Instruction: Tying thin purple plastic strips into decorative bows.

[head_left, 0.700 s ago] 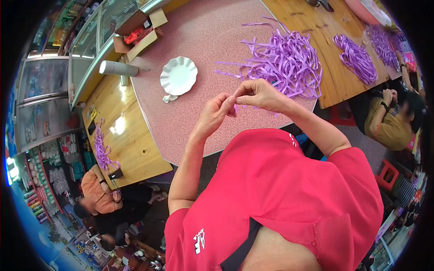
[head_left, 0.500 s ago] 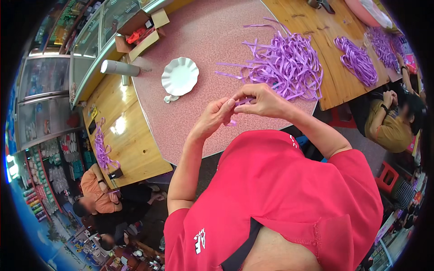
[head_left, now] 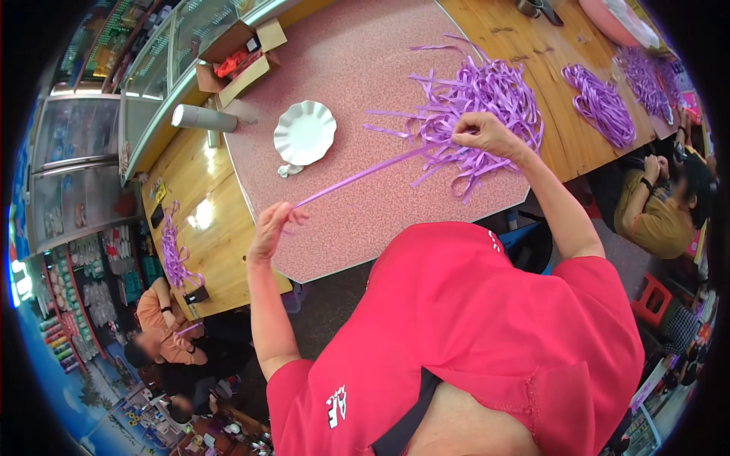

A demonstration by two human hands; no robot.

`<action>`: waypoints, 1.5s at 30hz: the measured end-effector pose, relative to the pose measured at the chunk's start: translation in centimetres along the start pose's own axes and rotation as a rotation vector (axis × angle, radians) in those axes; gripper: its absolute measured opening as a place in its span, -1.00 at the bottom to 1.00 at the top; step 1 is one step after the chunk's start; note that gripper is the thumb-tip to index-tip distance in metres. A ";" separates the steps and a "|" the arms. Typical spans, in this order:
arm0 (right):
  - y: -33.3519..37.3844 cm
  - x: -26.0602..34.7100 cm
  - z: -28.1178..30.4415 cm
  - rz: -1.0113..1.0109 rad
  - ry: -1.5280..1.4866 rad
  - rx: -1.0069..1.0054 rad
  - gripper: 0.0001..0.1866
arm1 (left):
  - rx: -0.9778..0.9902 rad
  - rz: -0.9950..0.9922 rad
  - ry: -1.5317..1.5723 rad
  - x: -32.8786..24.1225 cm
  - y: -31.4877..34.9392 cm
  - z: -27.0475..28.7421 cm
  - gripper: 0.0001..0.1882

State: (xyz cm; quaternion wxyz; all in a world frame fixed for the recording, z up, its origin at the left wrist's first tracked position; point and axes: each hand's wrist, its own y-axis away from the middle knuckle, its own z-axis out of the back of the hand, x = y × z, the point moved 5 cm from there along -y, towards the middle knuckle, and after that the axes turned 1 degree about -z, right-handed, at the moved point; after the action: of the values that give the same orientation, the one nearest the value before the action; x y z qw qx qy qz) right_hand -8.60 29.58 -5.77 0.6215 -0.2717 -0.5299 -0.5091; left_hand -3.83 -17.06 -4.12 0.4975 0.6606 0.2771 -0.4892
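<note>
A purple ribbon (head_left: 357, 176) stretches taut and slanting over the pink table between my two hands. Its left end is pinched in my left hand (head_left: 272, 228), beside the table's left front edge, with some fingers loosely bent. My right hand (head_left: 487, 138), thumb and fingers pressed together, grips the ribbon farther along, though its very end is lost against similar strips. Beneath and behind that hand lies a big tangled heap of purple ribbons (head_left: 487, 91). A white scalloped plate (head_left: 304, 132) rests farther back, apart from both hands.
A grey cylinder (head_left: 204, 118) and an open cardboard box (head_left: 242, 62) stand at the back left. More ribbon bundles lie on wooden tables, one at right (head_left: 601, 106) and one at left (head_left: 175, 251). Other people sit at both sides, one in orange (head_left: 163, 315), one in mustard (head_left: 650, 213).
My hands have moved apart from close together: the left went left and nearer me, the right went right and up over the heap. The ribbon now spans between them.
</note>
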 end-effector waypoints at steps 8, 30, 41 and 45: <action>0.6 -3.4 0.9 -0.070 0.082 0.064 -0.81 | -0.295 -0.031 0.121 5.1 3.3 8.5 -0.66; 2.5 5.8 -2.4 -0.087 -0.655 -0.011 -0.79 | 0.061 -0.116 -0.253 1.4 -4.0 -13.9 -0.55; 3.9 10.8 -6.4 0.078 -0.718 0.009 -0.77 | 0.198 -0.467 0.521 -8.1 -6.4 -26.3 -0.28; 4.0 10.2 -6.4 0.183 -0.655 -0.175 -0.80 | 0.142 -0.331 0.825 -8.0 -7.3 -25.0 -0.44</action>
State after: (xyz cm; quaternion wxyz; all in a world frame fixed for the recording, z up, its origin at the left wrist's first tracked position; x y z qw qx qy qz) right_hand -3.31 21.75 2.75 0.4359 -0.5191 -0.6290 -0.3806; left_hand -3.72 9.67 1.10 0.2139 0.7797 0.5200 -0.2756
